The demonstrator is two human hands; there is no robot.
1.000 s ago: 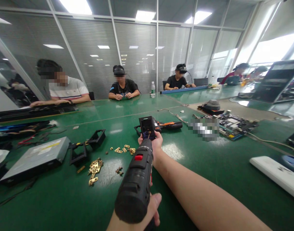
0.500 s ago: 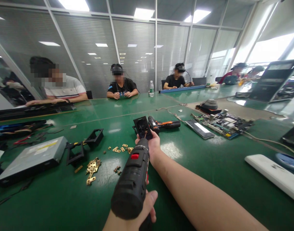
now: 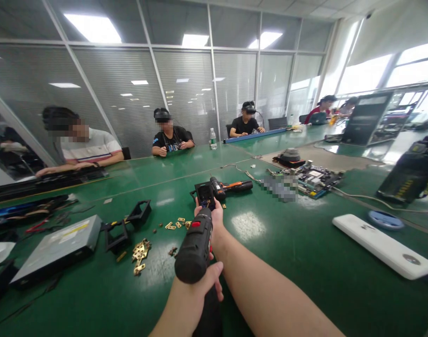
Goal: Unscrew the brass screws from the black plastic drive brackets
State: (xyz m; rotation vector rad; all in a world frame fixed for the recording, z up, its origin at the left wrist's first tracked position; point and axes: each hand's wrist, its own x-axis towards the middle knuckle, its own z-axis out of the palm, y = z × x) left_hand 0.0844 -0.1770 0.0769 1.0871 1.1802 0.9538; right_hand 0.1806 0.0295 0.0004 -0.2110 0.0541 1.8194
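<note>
My left hand [image 3: 201, 292] is wrapped round the grip of a black cordless drill [image 3: 192, 257] with a red switch on top. The drill points away from me, its front end at a small black plastic housing [image 3: 204, 191]. Holding that housing from below is my right hand [image 3: 217, 220], fingers on both sides of it. The bit's tip is too small to make out against the dark inside. Left of the drill lie small brass plates [image 3: 141, 252], loose screws [image 3: 172, 252] and black plastic frames [image 3: 116, 236]. A second drill with orange trim [image 3: 235, 187] lies just beyond my right hand.
A silver disc drive [image 3: 59, 252] lies on the green table [image 3: 277, 252] at left. To the right are a circuit board [image 3: 317, 178], a white oblong device [image 3: 378, 243] and a computer case [image 3: 366, 119]. Several people sit across the table, with a water bottle [image 3: 213, 139] between two.
My view has shifted, so most of the scene sits further left and lower. Both hands keep their holds, and the drill stays lined up with the housing.
</note>
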